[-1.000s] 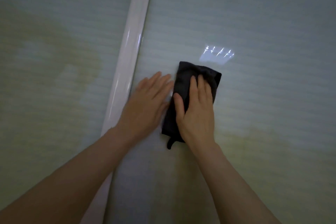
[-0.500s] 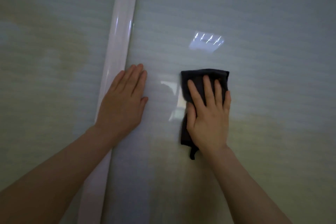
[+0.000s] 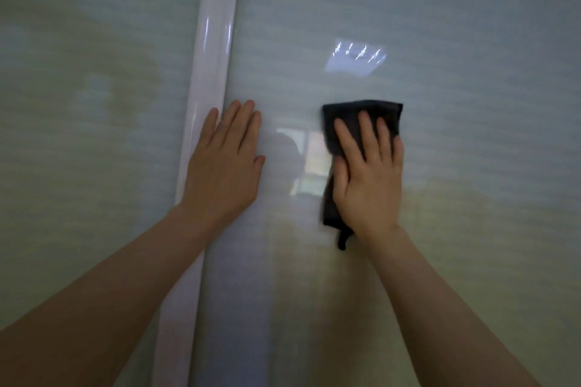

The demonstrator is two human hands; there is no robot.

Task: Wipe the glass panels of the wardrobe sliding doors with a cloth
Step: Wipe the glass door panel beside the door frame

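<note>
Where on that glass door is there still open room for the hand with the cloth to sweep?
Bare glass lies right of the dark cloth under the right hand, above it around the bright reflection, and below. Leftward it is tighter: a short stretch, then the left hand flat beside the white frame strip.

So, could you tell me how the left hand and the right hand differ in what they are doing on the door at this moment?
The left hand lies bare on the glass panel, while the right hand presses a dark cloth against it. The left hand sits beside the white door frame, its outer edge overlapping it; the right hand is further out on the panel, apart from the frame. Both are flat, fingers straight and pointing up.
</note>
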